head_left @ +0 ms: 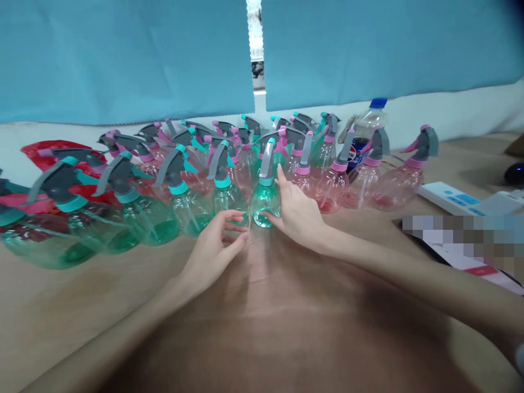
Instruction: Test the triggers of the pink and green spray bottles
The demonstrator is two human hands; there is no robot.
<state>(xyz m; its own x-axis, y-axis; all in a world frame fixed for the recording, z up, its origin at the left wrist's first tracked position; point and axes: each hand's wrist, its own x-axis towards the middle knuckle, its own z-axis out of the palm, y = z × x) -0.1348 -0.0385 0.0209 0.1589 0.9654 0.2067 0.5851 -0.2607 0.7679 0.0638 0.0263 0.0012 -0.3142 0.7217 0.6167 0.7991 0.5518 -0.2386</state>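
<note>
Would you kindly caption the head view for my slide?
Right hand against a green spray bottle, left hand nearby.

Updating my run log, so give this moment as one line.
left hand: empty, near green bottles | right hand: against central green spray bottle

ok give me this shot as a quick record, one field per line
right hand: against a green spray bottle, thumb across its lower front
left hand: open, fingers curved before the neighbouring green bottle, contact unclear
front row: green bottles, teal collars, at left; pink bottles, pink collars, at right
behind pink bottles: blue-capped soda bottle
</note>
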